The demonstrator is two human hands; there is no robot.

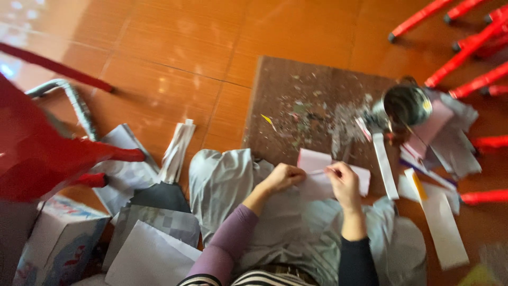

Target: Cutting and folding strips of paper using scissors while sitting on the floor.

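My left hand (282, 177) and my right hand (344, 182) both grip a pale pink sheet of paper (317, 161) held over my lap, one hand at each side of it. The sheet lies at the near edge of a dark brown board (307, 100) speckled with paper scraps and glue stains. A grey cloth (222, 185) covers my knees under the hands. The frame is blurred.
A shiny metal tin (405, 106) stands at the board's right edge among pink and white paper strips (439, 222). Red stool legs (465, 53) fill the upper right. A red chair (37, 153), folded papers (153, 249) and a cardboard box (58, 238) lie at left on the orange tiled floor.
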